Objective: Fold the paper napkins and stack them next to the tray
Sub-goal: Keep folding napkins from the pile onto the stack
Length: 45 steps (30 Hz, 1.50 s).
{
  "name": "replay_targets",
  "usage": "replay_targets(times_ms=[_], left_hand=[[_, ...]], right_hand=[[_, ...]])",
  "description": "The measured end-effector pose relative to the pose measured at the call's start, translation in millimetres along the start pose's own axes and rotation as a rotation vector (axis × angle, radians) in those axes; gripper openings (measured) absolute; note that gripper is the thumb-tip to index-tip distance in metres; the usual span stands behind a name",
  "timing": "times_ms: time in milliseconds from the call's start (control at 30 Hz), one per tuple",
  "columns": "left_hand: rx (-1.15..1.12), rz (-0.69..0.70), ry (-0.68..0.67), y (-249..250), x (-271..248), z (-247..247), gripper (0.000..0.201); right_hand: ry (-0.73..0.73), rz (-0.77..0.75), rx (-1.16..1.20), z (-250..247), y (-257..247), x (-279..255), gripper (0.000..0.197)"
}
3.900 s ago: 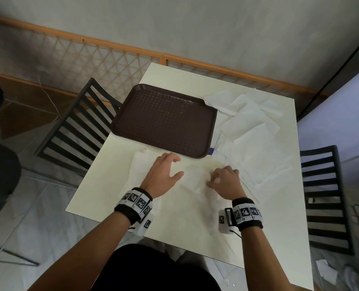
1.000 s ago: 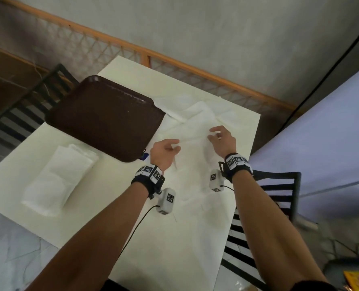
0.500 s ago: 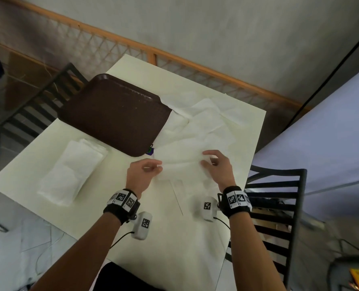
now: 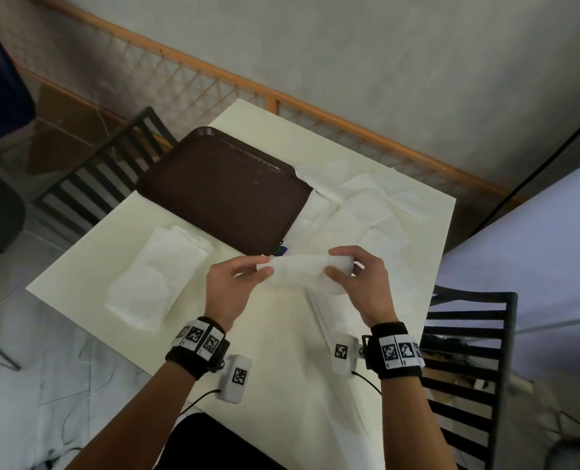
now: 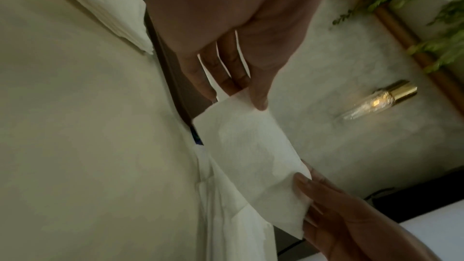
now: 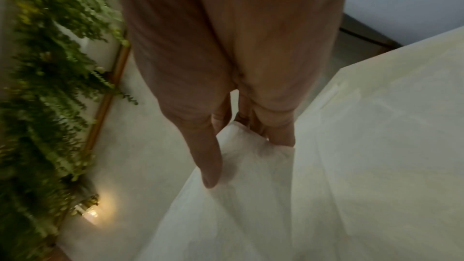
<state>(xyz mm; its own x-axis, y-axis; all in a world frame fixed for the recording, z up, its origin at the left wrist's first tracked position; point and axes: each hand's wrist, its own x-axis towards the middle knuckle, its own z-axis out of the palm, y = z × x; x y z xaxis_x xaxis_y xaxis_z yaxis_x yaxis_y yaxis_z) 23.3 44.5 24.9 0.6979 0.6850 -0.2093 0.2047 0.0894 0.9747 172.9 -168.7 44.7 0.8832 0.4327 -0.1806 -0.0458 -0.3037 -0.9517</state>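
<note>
Both my hands are up over the table [image 4: 275, 374], holding one white napkin [image 4: 298, 271] between them, lifted off the surface. My left hand [image 4: 229, 288] pinches its left end with thumb and fingers; left wrist view shows the thumb on top of the corner, fingers behind. My right hand [image 4: 361, 283] grips the right end, thumb on the near face, fingers curled over the far edge. Napkin is stretched flat between the two hands, just in front of the near right corner of the brown tray [image 4: 224, 188]. Folded stack [image 4: 156, 273] lies on the table left of my left hand, just beside the tray's near edge. Loose unfolded napkins [image 4: 366, 205] are spread right of the tray, overlapping each other. Black chairs [image 4: 464, 351] on either side of the table.
</note>
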Motion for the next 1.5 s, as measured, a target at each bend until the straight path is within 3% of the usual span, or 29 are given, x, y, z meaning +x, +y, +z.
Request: replay_targets(times_ms=[67, 167, 300, 367, 467, 533, 700, 833, 933, 1033, 1100, 1167, 1367, 1500], left_hand=[[-0.025, 0.001, 0.097, 2.6, -6.6, -16.6, 0.021], [-0.038, 0.025, 0.137, -0.2, -16.6, -47.4, 0.024], [0.164, 0.107, 0.194, -3.7, -28.0, -89.4, 0.017], [0.335, 0.206, 0.249, -2.4, -32.6, -110.3, 0.014], [0.205, 0.199, 0.297, 8.0, -38.4, -133.8, 0.01], [0.189, 0.177, 0.4, 13.2, -39.8, -145.9, 0.013], [0.408, 0.129, 0.611, -12.6, -29.4, -176.0, 0.024], [0.716, 0.074, 0.533, -58.4, -14.9, -194.4, 0.022], [0.909, 0.025, 0.475, -78.5, -12.1, -196.5, 0.023], [0.951, 0.113, 0.519, -68.6, -9.4, -185.2, 0.023], [0.93, 0.27, 0.457, -56.3, -4.7, -171.4, 0.019], [0.826, 0.335, 0.357, -43.4, 2.8, -147.6, 0.019], [0.706, 0.342, -0.027, -24.6, 24.7, -57.2, 0.024], [0.689, 0.321, -0.32, -25.4, 25.2, 7.3, 0.016]], right_hand=[[0.007, -0.019, -0.045, 12.4, -7.9, -0.9, 0.03], [0.007, -0.079, -0.205, 31.5, -13.0, -0.1, 0.022], [-0.261, -0.159, -0.572, 54.5, -30.7, 5.0, 0.015], [-0.351, -0.222, -0.529, 67.6, -45.6, 12.3, 0.017], [-0.382, -0.267, -0.264, 106.2, -67.5, 29.0, 0.017], [-0.361, -0.313, -0.272, 147.3, -76.6, 41.6, 0.019], [-0.376, -0.321, -0.33, 250.9, -71.2, 75.4, 0.027], [-0.489, -0.318, -0.573, 303.3, -46.8, 87.4, 0.025], [-0.482, -0.362, -0.699, 312.0, -32.4, 78.9, 0.026], [-0.368, -0.46, -0.739, 286.1, -34.6, 70.9, 0.028], [-0.279, -0.466, -0.73, 250.4, -32.8, 73.7, 0.025], [-0.181, -0.417, -0.729, 202.1, -24.7, 87.1, 0.023], [0.12, -0.007, -0.796, 13.6, 17.0, 147.6, 0.033], [0.025, 0.281, -0.86, -63.2, 49.0, 151.2, 0.065]])
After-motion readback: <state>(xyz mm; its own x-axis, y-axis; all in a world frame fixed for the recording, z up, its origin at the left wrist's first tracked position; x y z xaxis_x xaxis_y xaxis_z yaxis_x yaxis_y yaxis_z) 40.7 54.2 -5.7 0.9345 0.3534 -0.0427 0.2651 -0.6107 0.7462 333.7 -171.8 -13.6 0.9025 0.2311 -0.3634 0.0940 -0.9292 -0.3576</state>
